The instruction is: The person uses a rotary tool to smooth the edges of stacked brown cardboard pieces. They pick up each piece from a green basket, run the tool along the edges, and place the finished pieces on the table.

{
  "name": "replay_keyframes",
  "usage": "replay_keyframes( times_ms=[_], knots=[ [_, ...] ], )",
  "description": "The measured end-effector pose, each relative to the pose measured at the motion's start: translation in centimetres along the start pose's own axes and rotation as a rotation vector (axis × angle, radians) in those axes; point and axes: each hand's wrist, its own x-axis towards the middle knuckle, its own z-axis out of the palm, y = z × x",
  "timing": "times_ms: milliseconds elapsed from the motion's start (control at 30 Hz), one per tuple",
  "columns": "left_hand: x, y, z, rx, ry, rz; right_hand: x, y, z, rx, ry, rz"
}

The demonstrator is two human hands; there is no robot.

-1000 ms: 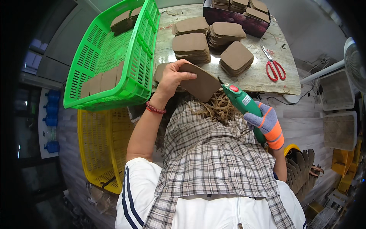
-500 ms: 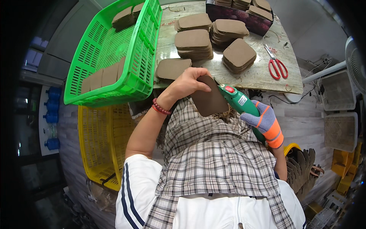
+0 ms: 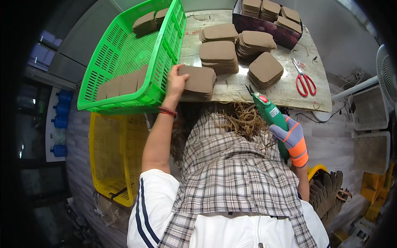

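Note:
My left hand [image 3: 176,82] is at the table's near left edge, with the thumb on the corner of a short stack of brown rounded-corner pads [image 3: 198,78]. Its fingers close round the stack's left side, right beside the green crate [image 3: 153,84]. My right hand [image 3: 291,138], in a grey and orange glove, is wrapped round green electric scissors [image 3: 269,109] with a red button. Their pointed dark blades stick out past the table's near edge, touching no pad. Thin brown trimmings [image 3: 245,120] lie in a tangle on my checked apron.
More pad stacks [image 3: 218,56] stand on the table, with a dark box [image 3: 271,33] of pads behind. Red-handled scissors [image 3: 305,82] lie at the right. A yellow crate [image 3: 109,157] sits lower left; a fan [image 3: 385,72] stands far right.
My left hand has moved left and down onto the stack by the green crate; the pad it held in front of the blades now lies there. The electric scissors stay in my right hand.

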Motion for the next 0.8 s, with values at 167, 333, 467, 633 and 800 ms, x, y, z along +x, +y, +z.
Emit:
replay_keyframes(
  times_ms=[167,333,467,633,800],
  knots=[
    [1.1,3.2,3.3,0.758,0.148,0.67,0.1,0.8,-0.4,-0.006,0.047,0.01],
    [6.3,4.6,5.9,0.876,-0.146,0.453,0.3,0.9,-0.2,-0.027,0.054,0.021],
    [8.0,5.0,6.1,0.904,-0.225,0.388,0.4,1.6,-0.8,-0.029,0.064,0.023],
    [6.7,6.7,6.2,0.892,-0.042,0.609,0.7,1.8,-1.0,-0.034,0.08,-0.005],
    [4.3,8.2,4.9,0.513,-0.127,0.538,0.6,1.1,-0.9,0.002,0.082,-0.008]
  ],
)
